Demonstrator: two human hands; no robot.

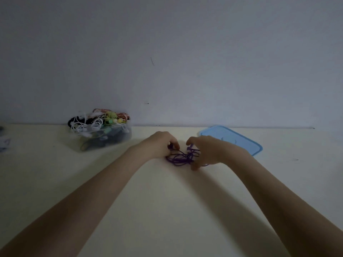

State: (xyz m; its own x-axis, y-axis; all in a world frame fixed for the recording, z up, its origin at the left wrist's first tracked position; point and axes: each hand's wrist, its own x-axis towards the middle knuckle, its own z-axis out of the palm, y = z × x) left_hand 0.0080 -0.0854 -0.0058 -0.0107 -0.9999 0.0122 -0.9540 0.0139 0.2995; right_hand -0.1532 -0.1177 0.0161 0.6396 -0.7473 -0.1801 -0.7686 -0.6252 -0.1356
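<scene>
A tangle of purple earphone cable (181, 157) lies on the pale table (152, 201), between my two hands. My left hand (159, 144) has its fingers curled down and pinches a purple piece at the tangle's left end. My right hand (207, 152) curls over the tangle's right side and pinches another purple piece, with its thumb low against the table. Part of the cable is hidden under both hands.
A clear plastic container (104, 135) heaped with white, black, green and red-striped earphones stands at the back left by the wall. Its light-blue lid (235, 139) lies flat at the back right, just behind my right hand. A small grey object (4, 143) shows at the left edge.
</scene>
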